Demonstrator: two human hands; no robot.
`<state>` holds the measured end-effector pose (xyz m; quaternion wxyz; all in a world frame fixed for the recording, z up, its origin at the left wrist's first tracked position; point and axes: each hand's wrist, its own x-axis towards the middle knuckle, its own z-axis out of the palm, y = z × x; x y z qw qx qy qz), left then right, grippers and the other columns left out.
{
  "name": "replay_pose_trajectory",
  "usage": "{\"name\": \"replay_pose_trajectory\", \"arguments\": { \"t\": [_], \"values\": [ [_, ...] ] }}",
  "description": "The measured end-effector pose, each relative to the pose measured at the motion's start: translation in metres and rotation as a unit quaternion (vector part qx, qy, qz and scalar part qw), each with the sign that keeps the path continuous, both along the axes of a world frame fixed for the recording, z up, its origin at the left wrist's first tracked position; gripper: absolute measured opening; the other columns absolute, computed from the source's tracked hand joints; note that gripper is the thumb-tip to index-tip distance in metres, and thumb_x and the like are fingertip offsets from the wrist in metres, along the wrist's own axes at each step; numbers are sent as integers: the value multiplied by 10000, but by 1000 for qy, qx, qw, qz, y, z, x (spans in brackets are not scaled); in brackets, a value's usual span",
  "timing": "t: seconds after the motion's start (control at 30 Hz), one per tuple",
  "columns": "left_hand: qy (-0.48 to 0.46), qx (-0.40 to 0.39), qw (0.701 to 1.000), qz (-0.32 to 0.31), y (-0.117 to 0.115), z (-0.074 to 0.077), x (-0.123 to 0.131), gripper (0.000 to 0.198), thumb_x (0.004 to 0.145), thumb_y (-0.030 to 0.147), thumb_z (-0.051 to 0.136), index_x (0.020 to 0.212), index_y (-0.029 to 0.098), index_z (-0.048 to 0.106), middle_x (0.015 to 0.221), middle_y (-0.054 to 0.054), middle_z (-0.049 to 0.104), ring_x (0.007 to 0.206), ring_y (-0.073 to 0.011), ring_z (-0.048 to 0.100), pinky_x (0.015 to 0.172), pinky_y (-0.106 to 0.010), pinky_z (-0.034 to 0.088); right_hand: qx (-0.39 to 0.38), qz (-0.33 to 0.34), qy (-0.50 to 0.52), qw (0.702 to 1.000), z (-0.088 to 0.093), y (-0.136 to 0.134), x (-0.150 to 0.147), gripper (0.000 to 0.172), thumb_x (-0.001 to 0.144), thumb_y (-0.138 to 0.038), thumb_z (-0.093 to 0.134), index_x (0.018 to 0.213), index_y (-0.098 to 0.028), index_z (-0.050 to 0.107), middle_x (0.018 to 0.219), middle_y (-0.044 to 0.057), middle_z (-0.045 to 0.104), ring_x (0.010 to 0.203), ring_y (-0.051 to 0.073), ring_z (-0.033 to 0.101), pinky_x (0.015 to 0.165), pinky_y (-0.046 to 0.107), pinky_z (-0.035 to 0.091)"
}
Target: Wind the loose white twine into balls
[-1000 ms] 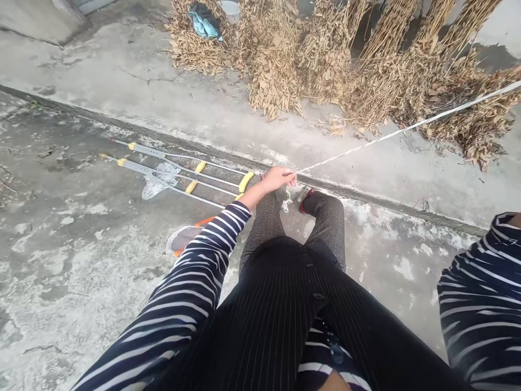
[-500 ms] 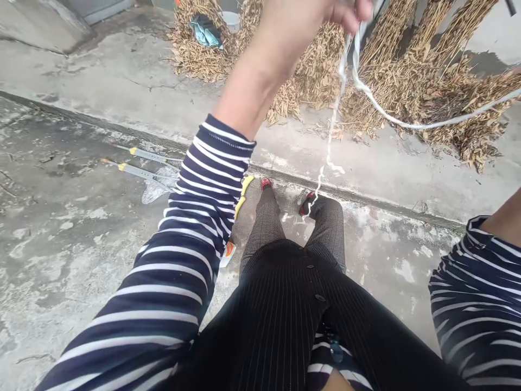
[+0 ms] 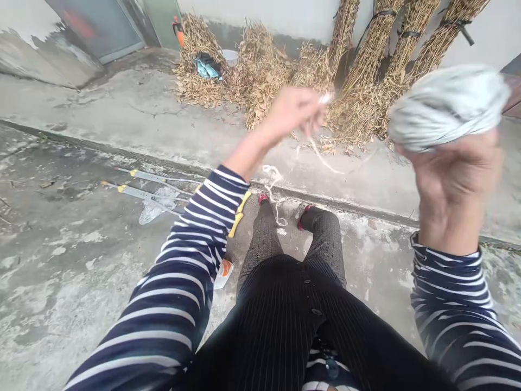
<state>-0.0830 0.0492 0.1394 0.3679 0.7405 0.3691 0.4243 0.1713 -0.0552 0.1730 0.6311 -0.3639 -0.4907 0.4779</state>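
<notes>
My left hand (image 3: 292, 112) is raised in front of me, pinching a loose strand of white twine (image 3: 273, 184) that hangs in slack loops down towards my shins. My right hand (image 3: 451, 179) is raised at the right and grips a large ball of white twine (image 3: 445, 108) against its fingers and palm. The ball hides most of those fingers. A slack length of twine seems to run between the two hands, though it blurs out before reaching the ball.
Two metal crutches with yellow grips (image 3: 150, 185) lie on the concrete at my left. Ahead, beyond a low concrete step (image 3: 325, 198), stand bundled dried plants (image 3: 374, 70) and a heap of dry stalks (image 3: 260, 81). A blue cloth (image 3: 207, 66) lies on the heap.
My right hand has risen into view with the twine ball. My left hand has dropped from high in the frame, and the twine now hangs in slacker loops.
</notes>
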Motion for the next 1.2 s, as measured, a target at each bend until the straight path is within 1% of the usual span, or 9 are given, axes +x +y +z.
{"name": "replay_pose_trajectory", "arguments": {
  "t": [0.07, 0.17, 0.27, 0.43, 0.63, 0.73, 0.83, 0.97, 1.2],
  "values": [
    [-2, -105, 994, 28, 12, -75, -4, 209, 894, 132, 567, 722, 98, 679, 674, -15, 640, 732, -83, 683, 733, -210, 543, 15, -3, 6, 1000, -17, -3, -6, 658, 513, -47, 676, 1097, -350, 653, 1356, -35, 649, 1119, 276, 667, 632, 316, 669],
    [24, -224, 958, 179, 15, -175, -9, 164, 723, -30, 692, 721, 126, 640, 546, 35, 515, 709, -130, 617, 748, -221, 526, -69, 64, 0, 996, -50, 2, -4, 640, 526, -49, 711, 1101, -326, 666, 1249, -11, 708, 943, 244, 706, 597, 331, 665],
    [-15, -259, 946, 195, -9, -224, 5, 247, 702, -22, 689, 911, 110, 689, 715, -5, 625, 748, -150, 630, 741, -243, 522, -147, 125, -3, 981, -83, 13, -4, 717, 565, -72, 724, 1217, -355, 623, 1186, -27, 733, 915, 234, 737, 652, 379, 689],
    [-216, -238, 946, 40, -45, -221, 50, 438, 740, 100, 725, 1174, 151, 695, 1162, -103, 727, 1044, -192, 664, 810, -262, 564, -230, 157, 30, 960, -119, 22, -29, 828, 577, -32, 706, 1318, -371, 564, 1127, -21, 762, 825, 208, 752, 630, 392, 709],
    [-255, -239, 936, 45, -57, -215, 60, 73, 812, 160, 691, 816, 112, 746, 767, -54, 744, 800, -161, 686, 779, -263, 564, -255, 163, 12, 953, -122, 18, -38, 855, 526, -20, 713, 1304, -352, 589, 1115, -16, 760, 814, 229, 748, 622, 424, 709],
    [-275, -277, 921, -1, -63, -213, 57, 181, 828, 232, 712, 947, 103, 757, 821, -72, 758, 743, -162, 684, 673, -260, 562, -238, 153, 7, 959, -114, 18, -30, 872, 516, -22, 705, 1313, -357, 588, 1173, -15, 751, 822, 223, 744, 634, 419, 708],
    [-300, -253, 920, -5, -61, -202, 60, 386, 763, 192, 768, 1144, 134, 739, 1053, -98, 781, 918, -197, 710, 729, -273, 577, -251, 152, 10, 956, -111, 16, -29, 841, 506, -32, 701, 1283, -343, 612, 1112, -20, 764, 761, 197, 730, 569, 356, 690],
    [-282, -215, 935, 14, -53, -186, 63, 213, 747, 169, 781, 951, 111, 779, 914, -65, 792, 936, -212, 714, 866, -322, 575, -270, 181, -6, 946, -116, 8, -32, 743, 496, -62, 688, 1200, -296, 656, 1053, -7, 771, 725, 210, 725, 532, 370, 679],
    [-263, -300, 916, -41, -70, -198, 46, 183, 875, 276, 695, 839, 97, 706, 685, -34, 695, 620, -119, 660, 600, -233, 555, -250, 139, 20, 958, -115, 7, -11, 750, 533, -84, 672, 1247, -310, 638, 992, -7, 777, 778, 222, 733, 565, 360, 670]
  ]
}}
